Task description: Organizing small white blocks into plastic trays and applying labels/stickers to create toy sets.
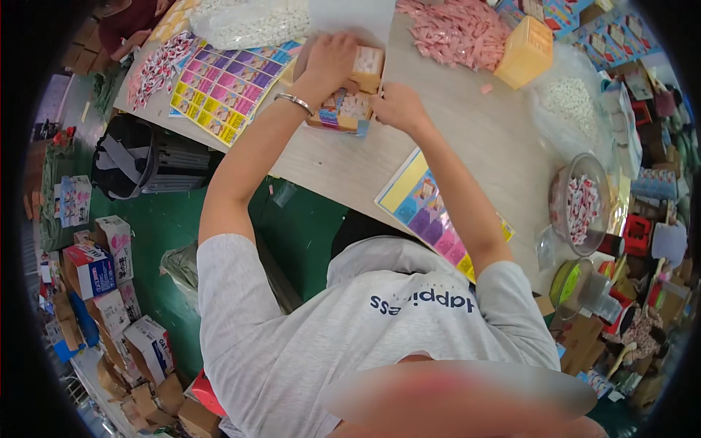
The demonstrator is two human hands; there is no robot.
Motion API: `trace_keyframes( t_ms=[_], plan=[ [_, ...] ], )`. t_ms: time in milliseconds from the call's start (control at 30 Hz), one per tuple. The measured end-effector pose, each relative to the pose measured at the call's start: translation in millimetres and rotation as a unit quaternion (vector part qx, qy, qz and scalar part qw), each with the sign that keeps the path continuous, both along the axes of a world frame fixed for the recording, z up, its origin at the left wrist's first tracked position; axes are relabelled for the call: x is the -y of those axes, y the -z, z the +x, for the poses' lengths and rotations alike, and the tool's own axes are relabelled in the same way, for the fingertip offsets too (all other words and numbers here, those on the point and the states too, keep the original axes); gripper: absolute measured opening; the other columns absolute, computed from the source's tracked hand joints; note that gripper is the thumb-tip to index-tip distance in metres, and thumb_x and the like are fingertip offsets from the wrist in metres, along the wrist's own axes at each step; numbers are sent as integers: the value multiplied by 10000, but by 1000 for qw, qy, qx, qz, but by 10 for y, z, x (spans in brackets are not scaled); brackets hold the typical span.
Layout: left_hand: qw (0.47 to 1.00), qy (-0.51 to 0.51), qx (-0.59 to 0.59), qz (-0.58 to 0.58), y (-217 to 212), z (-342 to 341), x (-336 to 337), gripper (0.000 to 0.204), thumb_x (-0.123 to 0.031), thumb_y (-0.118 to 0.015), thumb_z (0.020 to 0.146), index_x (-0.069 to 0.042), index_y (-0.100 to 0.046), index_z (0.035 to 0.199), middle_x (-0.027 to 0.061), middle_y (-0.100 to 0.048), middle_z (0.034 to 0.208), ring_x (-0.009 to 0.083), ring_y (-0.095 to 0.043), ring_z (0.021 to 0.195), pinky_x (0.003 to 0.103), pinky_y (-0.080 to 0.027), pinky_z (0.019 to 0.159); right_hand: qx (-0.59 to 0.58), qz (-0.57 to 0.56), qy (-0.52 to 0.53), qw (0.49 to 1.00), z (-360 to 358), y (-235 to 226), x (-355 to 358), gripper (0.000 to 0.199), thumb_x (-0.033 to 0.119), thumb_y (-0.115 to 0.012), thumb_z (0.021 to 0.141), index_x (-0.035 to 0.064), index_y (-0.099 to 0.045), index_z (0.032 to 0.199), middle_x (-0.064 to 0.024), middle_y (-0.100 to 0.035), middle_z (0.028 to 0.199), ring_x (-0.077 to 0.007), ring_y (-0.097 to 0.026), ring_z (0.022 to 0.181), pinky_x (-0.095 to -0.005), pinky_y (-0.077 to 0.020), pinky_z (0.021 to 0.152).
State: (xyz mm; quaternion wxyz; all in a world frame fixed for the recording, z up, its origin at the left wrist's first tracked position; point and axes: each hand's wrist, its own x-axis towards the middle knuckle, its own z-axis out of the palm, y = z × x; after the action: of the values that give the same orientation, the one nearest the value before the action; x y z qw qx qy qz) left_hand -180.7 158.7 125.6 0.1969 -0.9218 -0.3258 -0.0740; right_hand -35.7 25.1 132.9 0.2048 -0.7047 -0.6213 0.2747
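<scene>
At the far middle of the table sits a small printed box [336,123] filled with small pale pieces. Right behind it is an orange-yellow box [369,63], with white pieces in its top. My left hand [332,64], a silver bracelet on its wrist, reaches over the left side of the boxes. Its fingers curl down onto the rear box, and the thumb lies near the gap between the two. My right hand [399,106] is closed in a pinch at the right edge of the front box. A white panel [352,20] stands up behind the boxes.
Colourful printed sheets [226,84] lie left; another sheet [431,212] lies under my right forearm. Around the table are pink packets [460,33], a yellow box [524,51], a bag of white pieces [569,102] and a clear tub [562,201]. Cartons [91,270] stack at left.
</scene>
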Motion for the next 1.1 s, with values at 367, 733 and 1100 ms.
trace_keyframes(
  t_ms=[367,733,1100],
  plan=[
    [994,42,-91,-34,-262,-164,-231,541,-179,-726,801,-66,-492,1275,105,-558,1172,286,-630,1069,384,-573,815,14,-3,-35,999,78,36,-28,389,304,-513,831,-36,-691,895,-190,-698,727,-328,-704,730,-433,-540,741],
    [998,61,27,17,-72,8,170,829,-363,-761,739,-75,-405,1431,129,-520,1268,320,-518,1146,451,-416,976,36,-3,-181,983,480,-2,-96,429,378,-530,883,-4,-724,851,-192,-713,786,-322,-712,755,-434,-547,705],
    [990,-54,94,-85,-789,148,711,576,-268,-659,871,-19,-483,1360,179,-564,1294,342,-558,1178,505,-441,951,276,214,212,913,2927,-584,-27,253,334,-617,907,207,-733,1092,-63,-707,1050,-306,-646,983,-445,-518,824]
  ],
)
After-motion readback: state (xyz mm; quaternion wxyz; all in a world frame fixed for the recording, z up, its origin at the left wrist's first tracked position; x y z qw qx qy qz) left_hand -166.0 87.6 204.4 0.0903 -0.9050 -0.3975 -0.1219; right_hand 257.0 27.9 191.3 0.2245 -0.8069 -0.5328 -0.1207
